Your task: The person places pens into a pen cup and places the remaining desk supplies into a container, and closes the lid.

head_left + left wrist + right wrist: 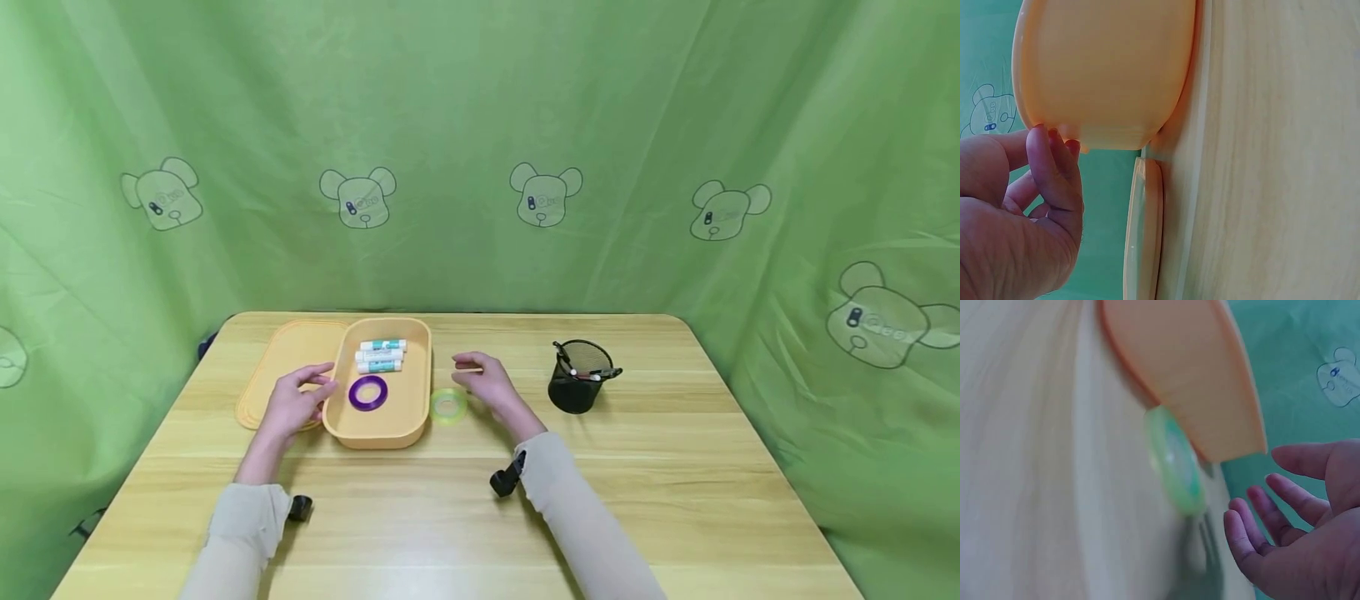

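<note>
My left hand [291, 404] is at the left side of a yellow-orange plastic box [378, 442], fingertips at its outer wall near the rim in the left wrist view. Inside the box lie several white-and-teal glue sticks [380, 356] and a purple tape roll [367, 393]. Just right of the box is a translucent green tape roll [447, 405]. My right hand [491, 383] hovers near that roll, its fingers [1241, 540] loosely bent and apart with nothing between them.
The box's flat lid [277, 371] lies on the wooden table [420, 517] at the left, partly behind the box and left hand. A black mesh pen holder [573, 392] with several pens stands at the right. A green curtain [465, 258] borders the table.
</note>
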Demonstrator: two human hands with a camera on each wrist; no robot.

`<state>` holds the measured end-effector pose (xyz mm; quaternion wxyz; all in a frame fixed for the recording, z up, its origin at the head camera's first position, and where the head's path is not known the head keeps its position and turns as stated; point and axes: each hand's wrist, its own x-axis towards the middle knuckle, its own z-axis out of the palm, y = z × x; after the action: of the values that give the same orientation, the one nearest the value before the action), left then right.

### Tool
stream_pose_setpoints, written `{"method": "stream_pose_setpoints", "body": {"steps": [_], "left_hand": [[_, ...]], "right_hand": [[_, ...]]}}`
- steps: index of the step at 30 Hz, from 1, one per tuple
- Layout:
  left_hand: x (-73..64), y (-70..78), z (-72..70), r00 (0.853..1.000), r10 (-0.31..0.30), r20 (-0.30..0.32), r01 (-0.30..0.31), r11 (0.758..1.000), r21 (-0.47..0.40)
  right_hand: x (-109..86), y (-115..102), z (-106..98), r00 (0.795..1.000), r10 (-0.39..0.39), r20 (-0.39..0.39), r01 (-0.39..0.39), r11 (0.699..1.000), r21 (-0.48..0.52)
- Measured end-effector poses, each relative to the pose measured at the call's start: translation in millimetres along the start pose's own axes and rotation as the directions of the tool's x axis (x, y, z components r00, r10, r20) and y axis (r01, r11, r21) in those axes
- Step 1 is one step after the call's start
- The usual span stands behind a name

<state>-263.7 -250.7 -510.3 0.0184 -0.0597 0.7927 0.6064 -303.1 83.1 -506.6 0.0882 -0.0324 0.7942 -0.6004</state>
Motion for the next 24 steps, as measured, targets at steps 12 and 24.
{"method": "stream_pose_setpoints", "body": {"steps": [12, 24], "left_hand": [[0.2, 0.3, 0.6, 1.0, -0.001, -0.01, 0.001, 1.0, -0.001], [-1.6, 0.0, 0.7, 1.0, 0.003, -0.016, -0.003, 1.0, 0.005]], "right_hand": [[-2.3, 15.6, 0.3, 0.996, 0.043, 0.078, -0.033, 0.993, -0.115], [-4.4, 21.7, 1.7, 0.976, 0.007, 0.218, 0.04, 0.976, -0.212]]}}
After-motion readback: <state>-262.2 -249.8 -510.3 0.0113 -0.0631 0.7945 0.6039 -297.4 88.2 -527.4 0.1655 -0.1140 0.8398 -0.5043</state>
